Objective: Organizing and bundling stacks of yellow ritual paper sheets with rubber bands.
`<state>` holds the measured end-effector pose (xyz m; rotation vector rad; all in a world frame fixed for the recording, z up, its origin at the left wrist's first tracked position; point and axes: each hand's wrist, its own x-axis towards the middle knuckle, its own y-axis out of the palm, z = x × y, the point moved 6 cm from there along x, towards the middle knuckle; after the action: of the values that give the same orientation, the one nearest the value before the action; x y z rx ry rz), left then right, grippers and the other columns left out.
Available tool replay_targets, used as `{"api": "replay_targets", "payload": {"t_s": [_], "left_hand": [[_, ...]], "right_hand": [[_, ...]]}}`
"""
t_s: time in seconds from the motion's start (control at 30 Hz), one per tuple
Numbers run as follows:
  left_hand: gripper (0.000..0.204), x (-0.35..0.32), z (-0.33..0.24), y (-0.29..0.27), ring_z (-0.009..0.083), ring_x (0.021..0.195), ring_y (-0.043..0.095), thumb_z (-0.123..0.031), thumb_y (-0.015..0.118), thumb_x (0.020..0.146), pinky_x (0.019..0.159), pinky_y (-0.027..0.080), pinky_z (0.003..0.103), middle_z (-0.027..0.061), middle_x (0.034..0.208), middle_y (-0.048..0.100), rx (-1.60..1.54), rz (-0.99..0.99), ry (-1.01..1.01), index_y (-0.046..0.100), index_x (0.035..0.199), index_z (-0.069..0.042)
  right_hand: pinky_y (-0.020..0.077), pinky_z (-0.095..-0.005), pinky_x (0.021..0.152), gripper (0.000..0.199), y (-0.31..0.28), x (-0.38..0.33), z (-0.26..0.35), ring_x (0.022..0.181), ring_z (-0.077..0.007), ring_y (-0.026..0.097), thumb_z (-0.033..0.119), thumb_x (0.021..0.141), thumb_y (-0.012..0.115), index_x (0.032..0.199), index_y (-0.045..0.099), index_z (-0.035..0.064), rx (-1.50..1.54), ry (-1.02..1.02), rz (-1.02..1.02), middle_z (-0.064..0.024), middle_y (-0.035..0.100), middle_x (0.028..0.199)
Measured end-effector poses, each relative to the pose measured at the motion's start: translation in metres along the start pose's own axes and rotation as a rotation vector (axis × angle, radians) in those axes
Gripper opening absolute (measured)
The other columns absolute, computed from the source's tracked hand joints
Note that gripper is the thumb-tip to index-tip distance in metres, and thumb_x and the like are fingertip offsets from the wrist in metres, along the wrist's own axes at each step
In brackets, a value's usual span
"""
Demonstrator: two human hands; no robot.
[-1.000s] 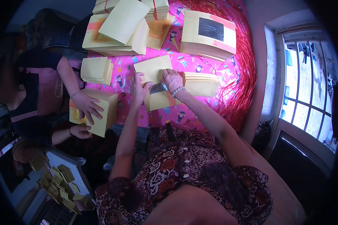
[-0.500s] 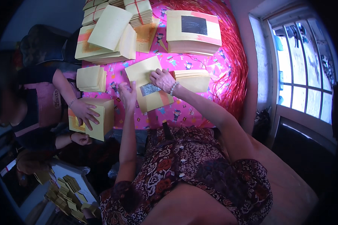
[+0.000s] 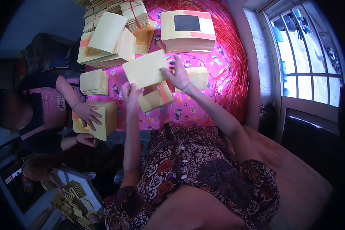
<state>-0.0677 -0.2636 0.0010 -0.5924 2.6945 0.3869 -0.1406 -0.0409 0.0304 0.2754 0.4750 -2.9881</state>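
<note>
A pale yellow paper sheet [image 3: 146, 69] is tilted up above the table. My left hand [image 3: 131, 96] pinches its lower left corner between thumb and fingers. At the right edge of the sheet, my right hand [image 3: 178, 76] has its fingers stretched apart and its thumb touching the paper. Below the sheet lies a yellow piece with an orange-pink stripe [image 3: 156, 98], partly covered by it. A small stack of yellow paper [image 3: 197, 78] sits just behind my right wrist, partly hidden by it.
A tall yellow paper block with a dark rectangle [image 3: 188, 36] stands far right, beside red strands [image 3: 234, 73]. More paper stacks [image 3: 105, 53] fill the far left, some tied with red string. A co-worker's hand [image 3: 87, 114] rests on another block. A barred window [image 3: 310, 57] is at right.
The yellow sheet, once flat with a grey patch showing, is now lifted and turned with a plain face up. My left hand has taken its corner; my right hand has opened and shifted right.
</note>
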Motion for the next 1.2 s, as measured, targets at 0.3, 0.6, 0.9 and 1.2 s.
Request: {"api": "replay_targets", "payload": {"t_s": [0.3, 0.6, 0.9, 1.2], "left_hand": [[0.03, -0.041, 0.057, 0.097, 0.0164, 0.091, 0.059, -0.025, 0.041, 0.099, 0.077, 0.052, 0.03, 0.0101, 0.108, 0.056, 0.074, 0.502, -0.271, 0.046, 0.118, -0.003], [0.06, 0.021, 0.094, 0.137, 0.0349, 0.107, 0.054, -0.051, 0.038, 0.094, 0.092, 0.04, 0.04, 0.0236, 0.112, 0.055, 0.722, 0.464, -0.119, 0.044, 0.118, 0.003], [0.066, 0.036, 0.104, 0.151, 0.0355, 0.112, 0.053, -0.047, 0.049, 0.089, 0.095, 0.041, 0.041, 0.027, 0.119, 0.051, 1.118, 0.493, -0.173, 0.034, 0.128, 0.005], [0.069, 0.041, 0.111, 0.144, 0.0352, 0.118, 0.048, -0.033, 0.063, 0.083, 0.099, 0.039, 0.042, 0.0271, 0.124, 0.047, 1.274, 0.459, -0.117, 0.029, 0.132, 0.002]], "right_hand": [[0.0486, -0.0291, 0.075, 0.028, -0.116, -0.055, -0.093, 0.083, -0.014, 0.058, 0.017, 0.09, 0.055, 0.11, 0.053, -0.0033, 0.4, 0.297, 0.007, -0.007, 0.06, 0.092], [0.0489, -0.0281, 0.078, 0.032, -0.121, -0.058, -0.163, 0.088, -0.0139, 0.059, 0.016, 0.092, 0.052, 0.119, 0.05, -0.0021, 0.287, 0.297, 0.109, -0.0084, 0.06, 0.103], [0.0483, -0.0274, 0.074, 0.03, -0.094, -0.039, -0.218, 0.082, -0.0131, 0.06, 0.015, 0.09, 0.056, 0.112, 0.054, -0.005, 0.234, 0.355, 0.053, -0.0079, 0.064, 0.095], [0.0479, -0.0308, 0.064, 0.027, -0.095, -0.039, -0.182, 0.072, -0.0148, 0.061, 0.019, 0.086, 0.059, 0.101, 0.06, -0.0044, -0.147, 0.414, 0.018, -0.0107, 0.065, 0.082]]}}
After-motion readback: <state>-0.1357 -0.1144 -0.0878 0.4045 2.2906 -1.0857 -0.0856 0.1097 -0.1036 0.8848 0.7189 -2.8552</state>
